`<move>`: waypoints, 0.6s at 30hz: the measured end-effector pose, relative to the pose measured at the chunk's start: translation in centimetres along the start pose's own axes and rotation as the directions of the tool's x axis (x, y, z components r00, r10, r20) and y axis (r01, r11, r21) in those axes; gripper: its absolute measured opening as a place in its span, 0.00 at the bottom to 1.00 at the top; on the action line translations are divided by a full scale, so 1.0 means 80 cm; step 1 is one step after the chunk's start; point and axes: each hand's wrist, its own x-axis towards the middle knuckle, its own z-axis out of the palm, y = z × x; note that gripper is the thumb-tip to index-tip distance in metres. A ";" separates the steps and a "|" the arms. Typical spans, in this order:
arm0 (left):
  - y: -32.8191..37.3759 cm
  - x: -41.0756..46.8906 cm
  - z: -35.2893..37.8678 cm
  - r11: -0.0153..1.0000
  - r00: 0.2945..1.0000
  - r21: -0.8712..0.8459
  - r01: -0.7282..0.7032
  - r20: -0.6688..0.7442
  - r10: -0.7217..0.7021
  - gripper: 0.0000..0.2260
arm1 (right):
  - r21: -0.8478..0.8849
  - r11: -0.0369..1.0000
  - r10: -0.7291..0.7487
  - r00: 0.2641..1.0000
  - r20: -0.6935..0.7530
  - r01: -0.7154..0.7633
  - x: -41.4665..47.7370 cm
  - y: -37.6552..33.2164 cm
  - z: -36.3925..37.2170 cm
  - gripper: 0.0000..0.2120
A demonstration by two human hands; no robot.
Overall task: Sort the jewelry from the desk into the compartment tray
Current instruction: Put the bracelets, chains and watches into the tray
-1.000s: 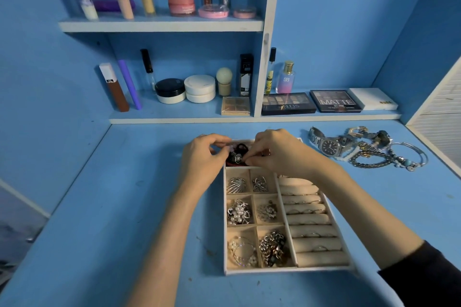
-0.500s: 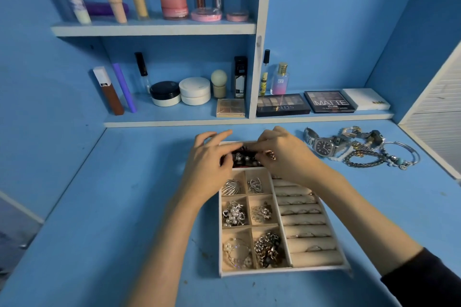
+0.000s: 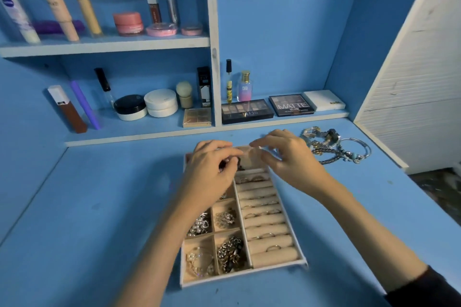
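The beige compartment tray (image 3: 249, 272) lies in the middle of the blue desk. Its left cells hold a chain pile (image 3: 230, 253), a thin bangle (image 3: 199, 260), pearl pieces (image 3: 199, 227) and small earrings (image 3: 225, 218). Rings sit on the padded rolls (image 3: 269, 227) on the right. My left hand (image 3: 212, 174) curls over the tray's far-left cell, fingertips pinching a dark beaded piece (image 3: 237, 162). My right hand (image 3: 287, 157) hovers over the far-right corner with loose fingers, holding nothing. Watches and bracelets (image 3: 331, 147) lie heaped on the desk just right of it.
A low shelf (image 3: 139, 138) runs along the back of the desk with jars, tubes and eyeshadow palettes (image 3: 247, 111). A higher shelf (image 3: 104, 46) carries more cosmetics. A white slatted panel (image 3: 411, 97) closes the right side. Bare blue desk lies left of the tray.
My right hand has let go of the dark piece, lifting and shifting right toward the watch pile. My left hand stays on the dark piece in the far cell. The view has shifted.
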 end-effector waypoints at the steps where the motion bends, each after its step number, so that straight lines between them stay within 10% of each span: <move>1: 0.012 0.004 0.007 1.000 0.999 -0.004 -0.030 0.024 0.030 0.11 | -0.006 1.000 0.029 0.999 -0.029 -0.029 -0.005 0.011 -0.012 0.10; 10: 0.098 0.053 0.088 0.983 0.969 -0.010 -0.182 0.165 0.182 0.11 | -0.108 0.905 0.364 0.882 -0.300 -0.411 -0.051 0.116 -0.095 0.11; 18: 0.114 0.066 0.123 0.983 0.976 0.101 -0.152 0.174 0.133 0.12 | -0.497 0.735 0.408 0.886 -0.219 -0.462 -0.072 0.145 -0.086 0.13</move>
